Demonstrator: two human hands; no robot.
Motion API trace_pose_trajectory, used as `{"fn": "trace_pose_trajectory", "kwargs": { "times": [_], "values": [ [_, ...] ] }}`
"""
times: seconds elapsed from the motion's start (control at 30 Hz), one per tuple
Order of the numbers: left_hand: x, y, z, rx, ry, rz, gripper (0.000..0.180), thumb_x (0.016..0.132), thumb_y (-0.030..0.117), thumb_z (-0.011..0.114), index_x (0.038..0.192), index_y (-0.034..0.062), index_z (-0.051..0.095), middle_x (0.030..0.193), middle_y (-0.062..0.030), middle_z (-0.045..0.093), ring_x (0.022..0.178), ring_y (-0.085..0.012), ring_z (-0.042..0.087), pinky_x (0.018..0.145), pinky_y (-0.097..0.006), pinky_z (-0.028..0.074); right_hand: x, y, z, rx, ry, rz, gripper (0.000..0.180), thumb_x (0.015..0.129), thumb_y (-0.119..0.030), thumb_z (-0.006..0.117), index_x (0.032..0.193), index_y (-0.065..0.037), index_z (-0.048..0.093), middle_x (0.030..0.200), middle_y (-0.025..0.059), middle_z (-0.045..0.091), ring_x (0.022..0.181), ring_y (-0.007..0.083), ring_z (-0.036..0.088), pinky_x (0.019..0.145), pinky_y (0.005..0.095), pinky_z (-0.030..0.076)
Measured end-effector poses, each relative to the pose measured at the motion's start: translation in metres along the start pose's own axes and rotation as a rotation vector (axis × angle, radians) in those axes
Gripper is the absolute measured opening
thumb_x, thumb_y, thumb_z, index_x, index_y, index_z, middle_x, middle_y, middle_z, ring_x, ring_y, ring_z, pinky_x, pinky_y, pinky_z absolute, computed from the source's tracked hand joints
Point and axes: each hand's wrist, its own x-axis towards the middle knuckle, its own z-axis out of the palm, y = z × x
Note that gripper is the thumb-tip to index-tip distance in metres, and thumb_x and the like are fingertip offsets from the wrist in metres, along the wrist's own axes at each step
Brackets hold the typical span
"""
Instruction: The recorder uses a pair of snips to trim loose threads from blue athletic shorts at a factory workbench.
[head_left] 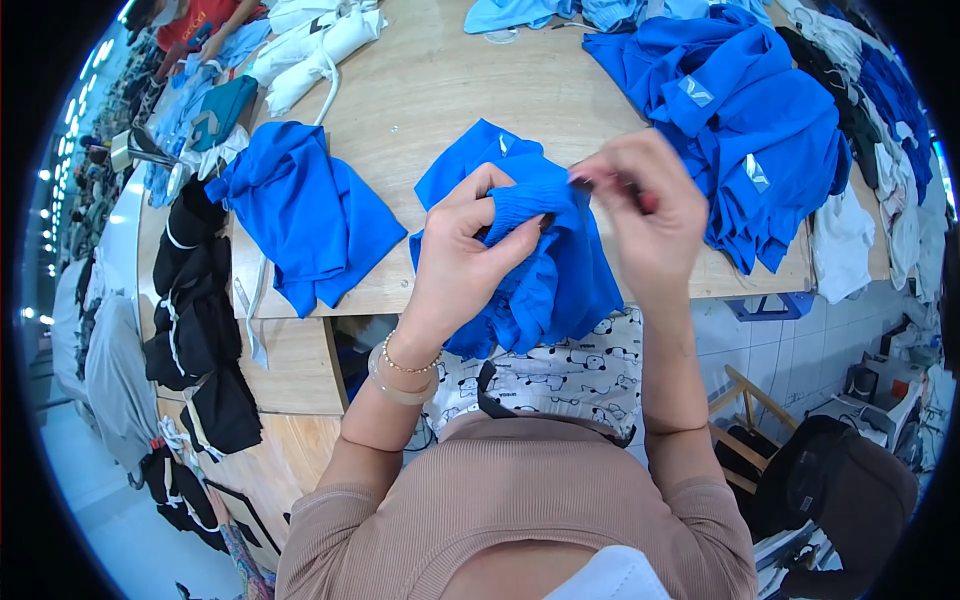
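Note:
My left hand [468, 248] grips the elastic waistband of a bright blue garment [545, 270] that hangs over the near edge of the wooden table [420, 90]. My right hand [645, 205] pinches the same waistband from the right, fingers bunched at its top edge; a small dark and red thing shows between the fingers, too hidden to name. The rest of the garment droops toward my lap.
A loose blue garment [300, 210] lies to the left, a big pile of blue garments [750, 130] to the right. White pieces [315, 45] sit at the far edge, black garments [200, 330] on a side bench. Another person in red [195, 20] works far left.

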Motion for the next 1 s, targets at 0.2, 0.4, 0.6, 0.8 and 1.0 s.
{"fn": "trace_pose_trajectory", "kwargs": {
  "times": [0.2,0.4,0.6,0.8,1.0],
  "values": [
    [-0.002,-0.003,-0.003,0.007,0.030,0.010,0.008,0.076,-0.005,0.063,0.083,-0.0043,0.067,0.080,-0.0033,0.056,0.072,-0.0082,0.049,0.060,-0.020,0.036,0.013,0.019,-0.048,-0.131,0.573,0.110,0.007,0.087,-0.007,0.061,0.092,-0.003,0.063,0.072,-0.0013,0.055,0.063,0.0055,0.048,0.053,0.0186,0.034],
    [-0.001,-0.007,-0.008,0.022,0.053,-0.015,0.007,0.076,0.000,0.064,0.082,-0.0039,0.067,0.081,-0.0036,0.055,0.070,-0.0091,0.049,0.058,-0.022,0.037,0.020,0.059,-0.176,-0.088,0.973,0.041,0.009,0.087,-0.007,0.060,0.088,0.002,0.063,0.068,0.0020,0.056,0.054,0.0059,0.040,0.047,0.0211,0.029],
    [0.003,-0.011,-0.016,0.062,0.107,-0.006,0.005,0.080,0.000,0.062,0.080,-0.0046,0.064,0.078,-0.0020,0.053,0.071,-0.0070,0.046,0.058,-0.019,0.034,-0.014,0.062,-0.292,-0.872,1.009,0.196,0.031,0.084,-0.013,0.065,0.107,0.006,0.058,0.084,0.0066,0.063,0.059,0.0114,0.050,0.050,0.0283,0.040],
    [0.033,-0.012,-0.024,0.156,0.138,-0.254,0.041,0.097,0.030,0.041,0.076,-0.0060,0.042,0.072,-0.0125,0.042,0.066,-0.0193,0.041,0.063,-0.034,0.035,-0.020,-0.002,-0.106,-0.392,0.948,0.248,0.016,0.084,-0.016,0.063,0.097,-0.006,0.063,0.074,-0.0012,0.053,0.062,0.0087,0.047,0.057,0.0235,0.037],
    [0.059,0.024,-0.018,-0.377,0.063,-0.440,0.052,0.095,0.049,0.040,0.088,-0.0018,0.049,0.087,-0.0072,0.052,0.077,-0.0142,0.051,0.072,-0.028,0.045,-0.051,0.004,0.076,-0.212,0.251,0.139,0.042,0.067,-0.012,0.078,0.101,-0.004,0.054,0.093,0.0097,0.045,0.075,0.0192,0.050,0.064,0.0279,0.043]
  ]
}}
